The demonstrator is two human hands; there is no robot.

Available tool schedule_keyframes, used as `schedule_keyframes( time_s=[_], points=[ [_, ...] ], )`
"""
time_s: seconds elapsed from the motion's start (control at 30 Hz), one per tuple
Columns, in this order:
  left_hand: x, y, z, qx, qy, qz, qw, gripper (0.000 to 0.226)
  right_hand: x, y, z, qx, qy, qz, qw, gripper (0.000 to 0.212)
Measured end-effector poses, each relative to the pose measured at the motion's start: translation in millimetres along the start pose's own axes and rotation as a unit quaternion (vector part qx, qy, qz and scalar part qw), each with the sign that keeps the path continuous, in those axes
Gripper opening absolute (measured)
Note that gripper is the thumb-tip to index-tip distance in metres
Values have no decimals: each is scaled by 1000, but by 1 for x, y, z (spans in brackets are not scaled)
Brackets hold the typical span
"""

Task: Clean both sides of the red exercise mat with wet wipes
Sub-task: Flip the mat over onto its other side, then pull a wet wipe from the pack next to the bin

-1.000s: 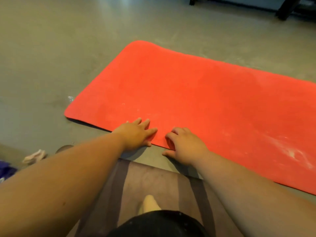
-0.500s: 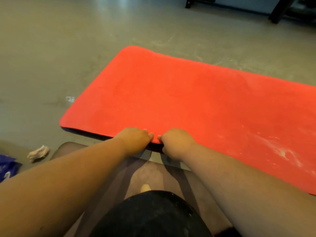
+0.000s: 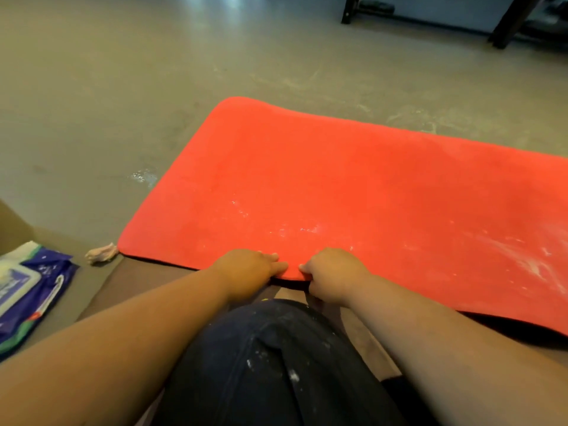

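Note:
The red exercise mat (image 3: 353, 186) lies spread on the grey floor, with white dusty smears near its front edge and at the right. My left hand (image 3: 246, 272) and my right hand (image 3: 330, 275) grip the mat's near edge side by side, thumbs on top and fingers curled under. That edge is raised a little and shows a dark underside. A blue pack of wet wipes (image 3: 27, 290) lies on the floor at the far left. A crumpled used wipe (image 3: 101, 253) sits by the mat's near left corner.
I sit on a brown cushion (image 3: 138, 287) with my dark-trousered knee (image 3: 276, 364) between my arms. Dark furniture legs (image 3: 510, 23) stand at the back right. Bare concrete floor (image 3: 123, 87) stretches to the left and behind the mat.
My hands went from lying flat on the mat's edge to curling round it and lifting it slightly toward me. The view shifted, bringing the wipes pack into sight.

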State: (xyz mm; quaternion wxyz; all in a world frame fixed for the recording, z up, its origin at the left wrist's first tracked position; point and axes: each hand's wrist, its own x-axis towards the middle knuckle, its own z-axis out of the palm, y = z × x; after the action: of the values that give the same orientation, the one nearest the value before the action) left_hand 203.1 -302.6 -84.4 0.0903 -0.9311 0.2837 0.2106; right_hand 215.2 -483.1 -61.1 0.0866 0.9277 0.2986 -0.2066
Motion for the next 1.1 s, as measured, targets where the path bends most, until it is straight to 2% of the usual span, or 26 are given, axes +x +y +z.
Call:
schedule_keyframes(
  time_s=[0.07,0.17,0.3,0.4,0.53,0.67,0.73,0.83,0.9,0.97,1.0,1.1],
  points=[
    [-2,-6,5,-12,6,-1,1000,53,1,-2,5,6,-30,12,999,33],
    [-11,-27,10,-39,15,-41,998,58,10,-1,-5,67,-39,48,996,20],
    [-37,-64,20,-89,49,-128,987,47,27,-17,-40,129,-42,40,990,30],
    [-72,-95,34,-108,97,-206,968,35,50,-53,-76,227,-28,18,973,26],
    [-132,-134,57,-85,69,-309,945,35,91,-130,-115,284,-53,-22,957,24],
    [-196,-163,77,-55,55,-404,912,38,115,-215,-137,276,-58,-80,956,25],
    [-225,-170,84,-88,45,-450,888,48,116,-250,-139,269,-66,-101,955,25],
    [-258,-173,99,-176,27,-509,842,61,114,-288,-131,185,-73,-132,971,27],
    [-271,-174,107,-254,12,-520,815,70,108,-300,-138,177,-111,-133,969,30],
    [-272,-175,108,-275,17,-512,813,74,102,-308,-160,187,-180,-133,957,34],
    [-270,-174,106,-265,24,-507,820,72,101,-311,-171,182,-179,-141,957,32],
    [-255,-171,94,-252,38,-454,854,58,105,-318,-190,170,-58,-181,967,28]
  ],
)
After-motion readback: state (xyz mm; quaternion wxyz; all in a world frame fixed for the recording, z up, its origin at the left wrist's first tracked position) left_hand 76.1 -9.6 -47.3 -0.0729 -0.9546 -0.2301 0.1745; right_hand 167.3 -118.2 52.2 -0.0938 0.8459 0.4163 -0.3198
